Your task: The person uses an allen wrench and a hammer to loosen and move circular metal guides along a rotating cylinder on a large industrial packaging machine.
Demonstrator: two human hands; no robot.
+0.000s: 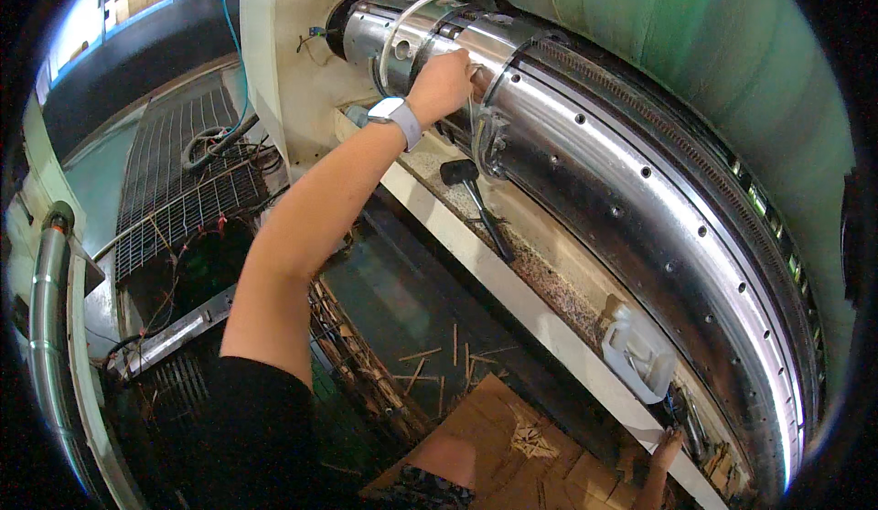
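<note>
The left hand (445, 83) is curled against the polished steel cylinder (585, 162) near a thin ring (409, 30); whether it grips anything cannot be told. Its fingers could get pinched if the ring slips. The right hand (666, 450) shows only fingertips by the ledge (512, 290), its grasp hidden.

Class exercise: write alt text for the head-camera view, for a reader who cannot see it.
A person's left hand, a watch on its wrist, presses against a large polished steel machine cylinder. A black mallet lies on the ledge below, near a white plastic jug.
</note>
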